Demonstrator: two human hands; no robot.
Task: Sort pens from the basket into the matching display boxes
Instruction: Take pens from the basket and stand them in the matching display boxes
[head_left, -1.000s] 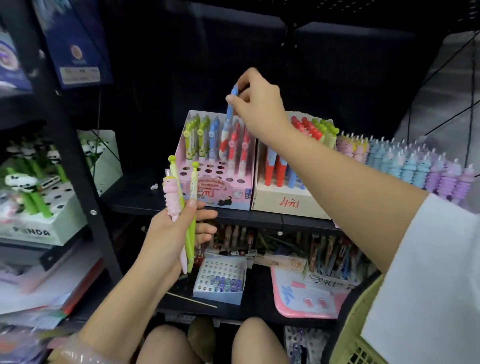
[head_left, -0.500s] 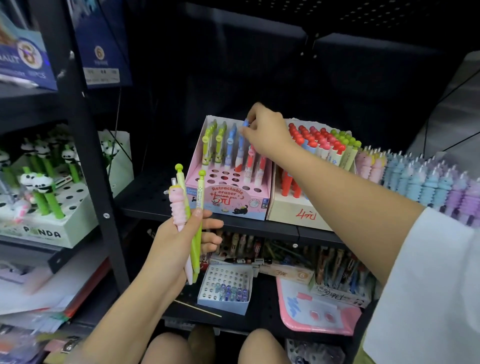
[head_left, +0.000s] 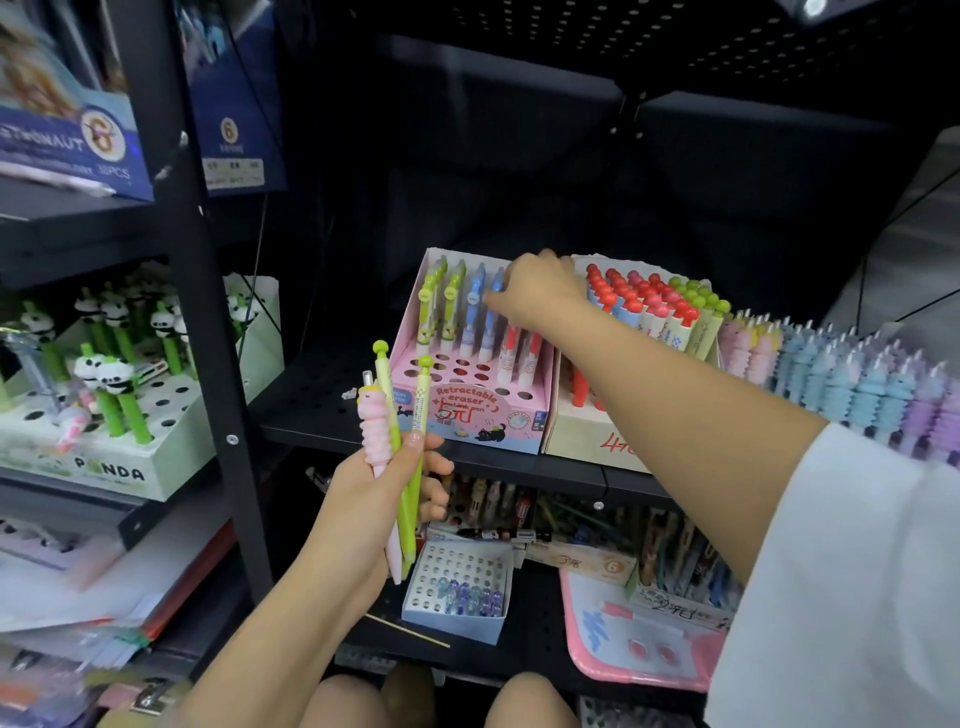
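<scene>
Black perforated shelving (head_left: 322, 405) carried the display stock. On it stood a pink display box (head_left: 470, 410) marked "Retractable eraser", green, blue and red pens upright in its back rows. The right hand (head_left: 535, 293) reached over that box, fingertips curled at a blue pen (head_left: 496, 312) seated in it; whether they gripped it could not be told. The left hand (head_left: 371, 499), lower, gripped three pens (head_left: 397, 431) upright: one pink ribbed, two green. A beige box (head_left: 597, 441) stood just beside.
</scene>
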